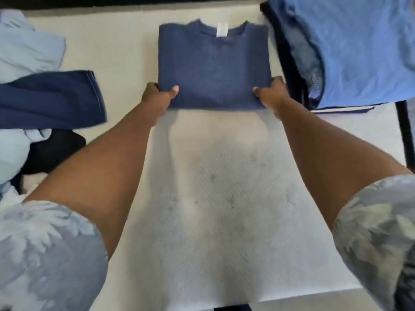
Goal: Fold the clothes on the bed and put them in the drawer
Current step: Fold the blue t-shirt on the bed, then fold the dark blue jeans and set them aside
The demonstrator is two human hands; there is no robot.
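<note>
A white bed [224,198] with a quilted surface fills the middle of the view, and loose clothes crowd both of its sides. On the left lie a pale blue garment [27,48] at the far end, a dark blue garment [49,99] nearer with its stitched hem pointing toward the middle, and below that a black garment [56,151] partly under more pale blue cloth. On the right a mid-blue shirt [363,50] spreads over a darker, nearly black piece of clothing [285,63] whose edge shows along its left side. Between these heaps, toward the far end of the bed, sits a folded navy sweater [213,66], collar at the far side with a white label [221,29] showing inside the neck. It lies apart from the clothes on the left and just beside the dark cloth on the right. The person's left hand [157,97] grips the near left corner of the sweater, thumb on top and fingers curled underneath. The right hand [271,93] grips the near right corner the same way. Both arms reach forward from short patterned sleeves [45,254] at the near edge.
</note>
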